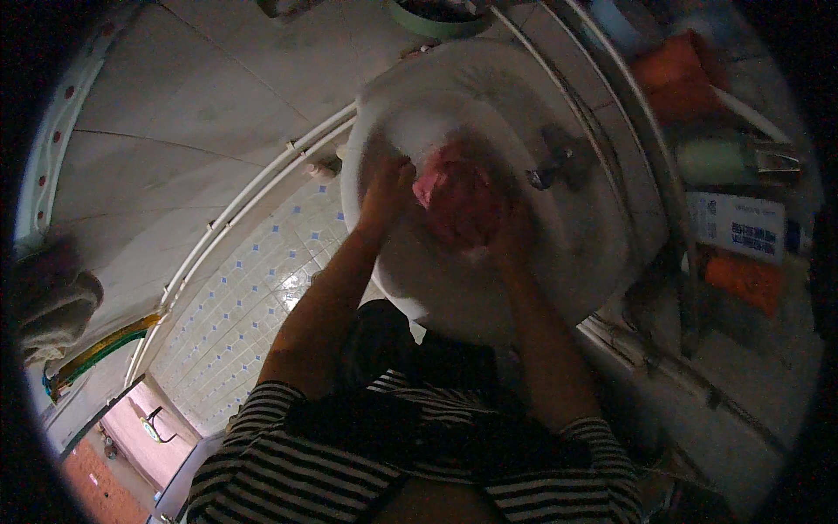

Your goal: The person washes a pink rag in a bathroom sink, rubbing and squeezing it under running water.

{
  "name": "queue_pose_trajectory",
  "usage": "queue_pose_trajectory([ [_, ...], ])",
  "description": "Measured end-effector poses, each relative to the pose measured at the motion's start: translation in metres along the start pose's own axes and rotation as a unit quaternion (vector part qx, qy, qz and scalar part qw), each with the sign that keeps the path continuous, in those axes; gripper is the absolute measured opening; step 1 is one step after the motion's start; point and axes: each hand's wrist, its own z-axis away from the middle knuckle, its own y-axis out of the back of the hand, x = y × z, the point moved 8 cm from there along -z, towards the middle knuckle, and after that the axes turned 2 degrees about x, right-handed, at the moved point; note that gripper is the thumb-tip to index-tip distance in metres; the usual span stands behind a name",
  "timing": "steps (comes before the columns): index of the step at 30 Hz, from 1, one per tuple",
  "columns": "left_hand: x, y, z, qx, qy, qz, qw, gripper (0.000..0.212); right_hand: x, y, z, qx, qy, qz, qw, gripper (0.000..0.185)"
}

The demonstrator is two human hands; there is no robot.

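A wet-looking red cloth (461, 196) is bunched up in the bowl of a white washbasin (419, 298). My left hand (393, 180) is at the cloth's left side, close to its edge; blur and shadow hide whether its fingers grip it. At the cloth's lower right is my right hand (514, 226), dark, with its fingers hard to make out. Whitish foam or water seems to lie in the bowl above the cloth. A dark metal tap (553, 170) stands on the basin's right side.
White pipes (262, 177) run along the tiled wall at the left. Beyond the basin sits a green-rimmed basin (438, 23). Shelving at the right holds an orange packet (743, 278), a white printed box (736, 223) and a greenish container (713, 159). A grey towel (65, 308) hangs far left.
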Motion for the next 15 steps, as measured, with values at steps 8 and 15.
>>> queue_pose_trajectory([
  [8,-0.009,-0.031,0.052,-0.02,0.236,0.323,0.916,0.04,0.012,-0.066,0.006,-0.215,-0.022,-0.135,0.967,0.038],
  [15,0.018,-0.035,0.061,-0.017,0.297,0.43,0.852,0.036,0.015,-0.067,0.009,-0.249,-0.055,-0.208,0.944,0.041],
])
